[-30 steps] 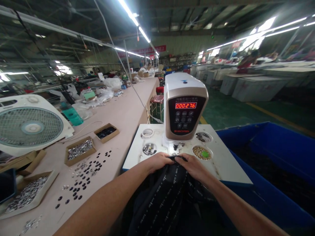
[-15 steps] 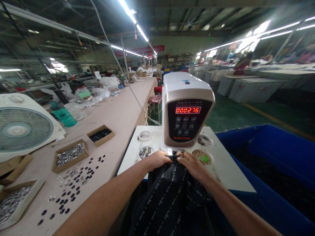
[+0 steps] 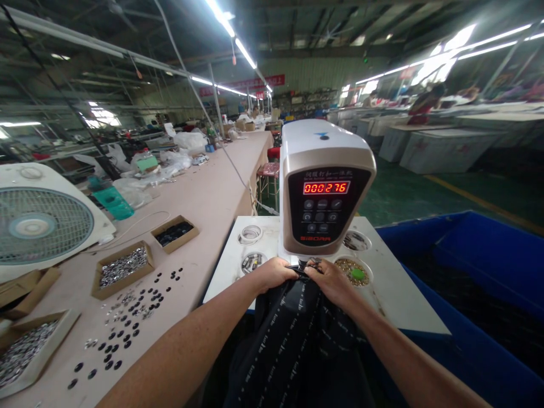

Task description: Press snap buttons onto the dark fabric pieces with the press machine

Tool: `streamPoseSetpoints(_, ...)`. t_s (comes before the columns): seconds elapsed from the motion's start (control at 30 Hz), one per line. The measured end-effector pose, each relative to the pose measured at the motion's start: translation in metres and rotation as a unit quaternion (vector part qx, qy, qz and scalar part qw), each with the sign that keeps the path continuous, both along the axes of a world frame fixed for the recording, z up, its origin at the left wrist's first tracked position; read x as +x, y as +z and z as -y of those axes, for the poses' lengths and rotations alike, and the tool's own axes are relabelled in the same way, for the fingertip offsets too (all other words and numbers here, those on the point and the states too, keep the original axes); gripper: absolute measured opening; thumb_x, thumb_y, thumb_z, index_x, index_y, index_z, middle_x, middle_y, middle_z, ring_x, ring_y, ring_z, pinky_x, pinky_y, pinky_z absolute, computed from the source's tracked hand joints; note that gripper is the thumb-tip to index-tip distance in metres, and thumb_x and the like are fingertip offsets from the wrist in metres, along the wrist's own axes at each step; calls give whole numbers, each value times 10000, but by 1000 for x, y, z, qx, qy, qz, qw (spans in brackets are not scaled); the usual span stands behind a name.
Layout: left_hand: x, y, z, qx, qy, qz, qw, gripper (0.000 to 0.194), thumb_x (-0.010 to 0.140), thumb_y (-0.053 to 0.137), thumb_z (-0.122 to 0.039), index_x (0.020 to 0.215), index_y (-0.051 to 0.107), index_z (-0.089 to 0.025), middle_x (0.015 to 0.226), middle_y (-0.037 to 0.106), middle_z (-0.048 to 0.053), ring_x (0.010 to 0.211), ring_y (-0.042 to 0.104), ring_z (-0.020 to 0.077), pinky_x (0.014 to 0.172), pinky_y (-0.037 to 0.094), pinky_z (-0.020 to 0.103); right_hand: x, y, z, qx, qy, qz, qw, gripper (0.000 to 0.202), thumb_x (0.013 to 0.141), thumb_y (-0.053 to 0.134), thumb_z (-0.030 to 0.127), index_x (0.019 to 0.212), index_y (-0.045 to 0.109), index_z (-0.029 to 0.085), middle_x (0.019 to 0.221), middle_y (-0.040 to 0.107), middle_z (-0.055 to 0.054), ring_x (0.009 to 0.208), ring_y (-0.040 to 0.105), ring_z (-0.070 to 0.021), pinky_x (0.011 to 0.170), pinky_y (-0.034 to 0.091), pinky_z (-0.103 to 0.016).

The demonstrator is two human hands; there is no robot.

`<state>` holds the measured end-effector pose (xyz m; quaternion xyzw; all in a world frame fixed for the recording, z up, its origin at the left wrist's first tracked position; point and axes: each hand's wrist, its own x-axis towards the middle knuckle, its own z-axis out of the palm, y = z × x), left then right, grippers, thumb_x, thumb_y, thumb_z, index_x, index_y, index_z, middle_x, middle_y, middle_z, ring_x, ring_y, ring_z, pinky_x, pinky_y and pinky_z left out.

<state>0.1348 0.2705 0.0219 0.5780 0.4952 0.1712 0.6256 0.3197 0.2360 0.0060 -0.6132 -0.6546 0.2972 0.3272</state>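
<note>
Between my hands a black garment (image 3: 289, 328) with white printed lettering is stretched at its edge, right below the head of a snap-button machine (image 3: 325, 187). My left hand (image 3: 274, 273) pinches the cloth on the left side, fingers closed. On the right, my right hand (image 3: 329, 277) grips the same edge, thumb and fingers closed on it. The rest of the garment hangs down toward me. Red digits on the machine's panel read 000276. The machine's pressing point is mostly hidden behind my hands and the cloth.
Round wells in the white machine table (image 3: 408, 306) hold small metal parts. A blue bin (image 3: 480, 249) with dark cloth stands at right. On the long table (image 3: 204, 209) at left are a box of silver snaps (image 3: 123, 266), a box of black caps (image 3: 174, 233), loose caps and a fan (image 3: 38, 221).
The view has shifted slightly. Both hands stay closed on the garment edge under the machine head, with only a small shift of the cloth. The display number is the same.
</note>
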Motion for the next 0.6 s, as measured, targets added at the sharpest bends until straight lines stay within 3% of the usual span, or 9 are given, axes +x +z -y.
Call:
streamPoseSetpoints(0.27,-1,-10,-5,3,7,3,1000,132,655,690,-259,666,610,-154,575,591,0,534,522,155,535,367,271,0,-4,-1,5,-13,47,999,257,856,510,371,796,693,200,768,728,-26,716,631,-219,681,419,-295)
streamPoseSetpoints(0.6,-6,-19,-9,-56,22,41,997,292,596,846,-346,742,695,-143,668,676,30,618,608,175,602,479,284,1,-5,-3,4,25,74,997,229,870,491,335,791,675,224,812,748,-49,834,677,-253,727,419,-309)
